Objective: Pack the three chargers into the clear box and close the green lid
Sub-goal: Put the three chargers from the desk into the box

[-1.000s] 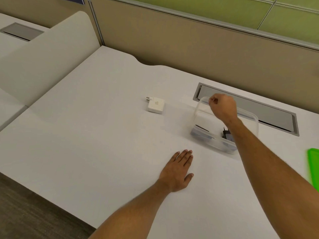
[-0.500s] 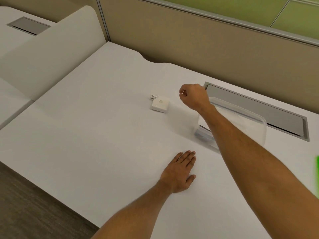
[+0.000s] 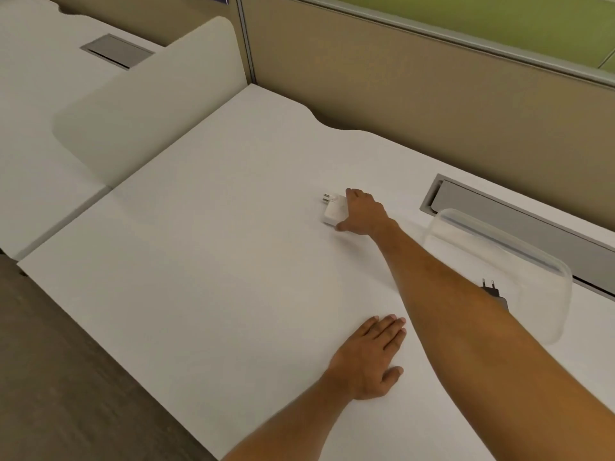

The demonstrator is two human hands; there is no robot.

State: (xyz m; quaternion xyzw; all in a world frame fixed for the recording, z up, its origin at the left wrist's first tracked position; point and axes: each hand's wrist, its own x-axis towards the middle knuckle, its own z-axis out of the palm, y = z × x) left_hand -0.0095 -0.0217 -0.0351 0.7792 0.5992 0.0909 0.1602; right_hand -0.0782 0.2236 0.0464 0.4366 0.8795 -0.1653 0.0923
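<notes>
1. White charger (image 3: 333, 211): square block lying flat on the desk (image 3: 206, 261), left of the clear box and well apart from it. Two plug pins project from its far-left corner, pointing left and away from the person. The body is near square, so its long axis runs through the pins, from near right to far left.
2. Right hand (image 3: 361, 214): reaches across the desk and lies over the right part of the white charger. Fingers spread along the block's far edge, thumb at its near edge. The hand touches the block, which sits on the desk; whether the fingers have closed firmly on it cannot be told.
3. Clear box (image 3: 545, 294): open, no lid on it, standing on the desk at right, just in front of the grey cable tray. The right forearm crosses in front of its near-left side.
4. Dark charger (image 3: 492, 291): inside the clear box, partly hidden behind the forearm. Its two pins point up and to the far left. Further contents of the box cannot be made out.
5. Left hand (image 3: 369, 357): flat on the desk, palm down, fingers together and straight, holding nothing. It lies near the front edge, well apart from the white charger.
6. Grey cable tray (image 3: 499, 211): recessed slot along the back of the desk, behind the box.
7. Partition (image 3: 399, 104): tan panel rising behind the desk.
</notes>
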